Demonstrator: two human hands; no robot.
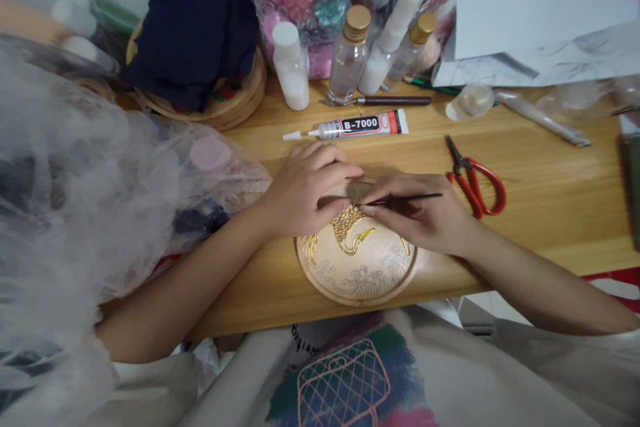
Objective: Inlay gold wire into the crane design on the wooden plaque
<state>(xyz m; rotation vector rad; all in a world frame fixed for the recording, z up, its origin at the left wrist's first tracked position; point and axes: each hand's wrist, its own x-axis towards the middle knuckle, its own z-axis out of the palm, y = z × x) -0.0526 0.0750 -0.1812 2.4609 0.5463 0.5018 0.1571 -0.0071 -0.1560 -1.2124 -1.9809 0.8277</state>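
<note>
A round wooden plaque (356,265) with a gold crane outline and drawn waves lies at the near edge of the table. My left hand (305,188) rests curled on its upper left part, fingertips pressed to the surface. My right hand (417,211) pinches a thin dark tool (400,199), its tip touching the crane's wing area beside my left fingertips.
A B-7000 glue tube (350,127) lies behind the hands. Red scissors (475,181) sit to the right. Several small bottles (350,53), a dark pen (390,101) and a bag of coloured items stand at the back. Plastic bags (75,180) crowd the left; papers (540,13) lie at back right.
</note>
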